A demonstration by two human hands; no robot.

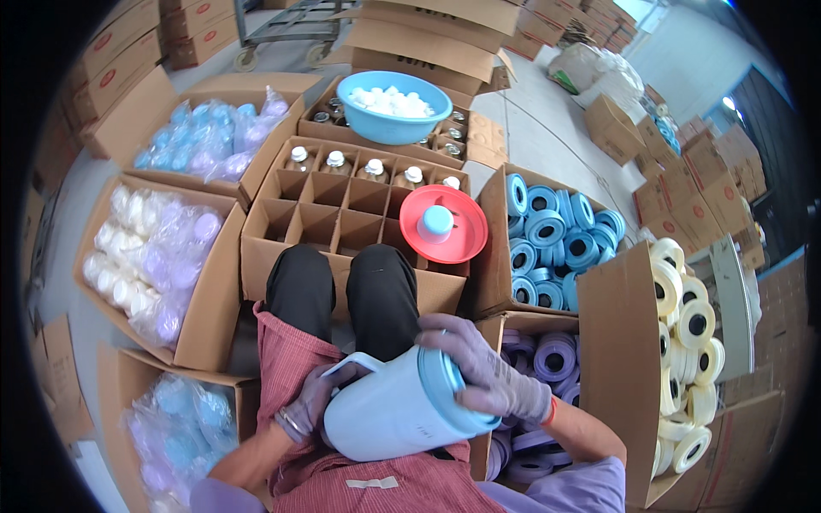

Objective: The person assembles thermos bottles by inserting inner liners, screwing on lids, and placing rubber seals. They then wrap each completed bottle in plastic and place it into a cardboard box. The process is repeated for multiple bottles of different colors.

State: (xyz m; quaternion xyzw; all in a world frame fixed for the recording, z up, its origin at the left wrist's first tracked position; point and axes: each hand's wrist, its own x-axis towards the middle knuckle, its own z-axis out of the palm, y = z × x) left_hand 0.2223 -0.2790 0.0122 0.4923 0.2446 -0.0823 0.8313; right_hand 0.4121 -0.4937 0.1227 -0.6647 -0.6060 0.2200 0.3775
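Observation:
A light blue thermos jug (376,412) lies tilted across my lap, its wide mouth end pointing right. My left hand (315,402) holds it near the handle (355,362) and the base, with the fingers partly hidden behind the jug. Around the mouth end sits a darker blue collar (441,381). My right hand (503,381) grips this collar, fingers curled over its edge. Both hands wear thin greyish-purple gloves. The inside of the jug's mouth is hidden from this side.
A divided carton (342,197) before my knees holds several white-capped bottles and a red dish (417,244) with a blue cap. Behind stands a blue basin (389,130) of white pieces. Open cartons hold bagged cups (162,256), blue rings (547,227), purple rings (554,356) and cream rings (694,323).

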